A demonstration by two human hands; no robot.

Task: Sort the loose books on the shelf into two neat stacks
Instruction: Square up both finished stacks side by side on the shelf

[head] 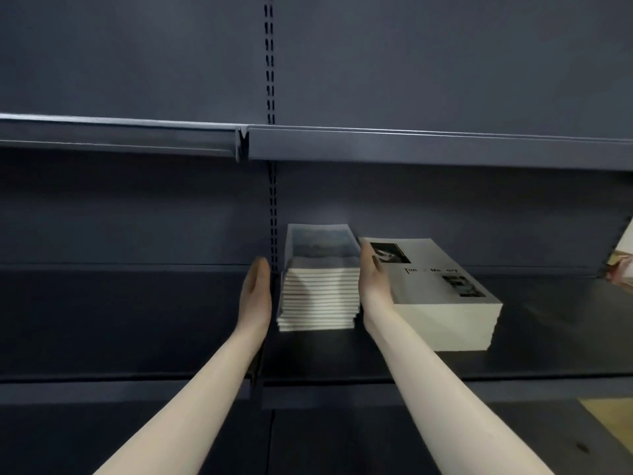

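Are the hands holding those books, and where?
Nothing is gripped. The left hand and right hand stand flat and straight-fingered beside the tall stack of thin pale-edged books, one on each side; contact cannot be told.

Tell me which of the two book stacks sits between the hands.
The left stack, with the bluish photo cover, has a flat hand on each side. The white-covered stack lies outside the right hand.

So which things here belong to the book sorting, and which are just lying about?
Part of the job:
- left stack of books
- right stack of books
- left hand, open beside the left stack
- right hand, open between the stacks
- shelf

Lying about:
- packaged item at the far right edge
- upper shelf
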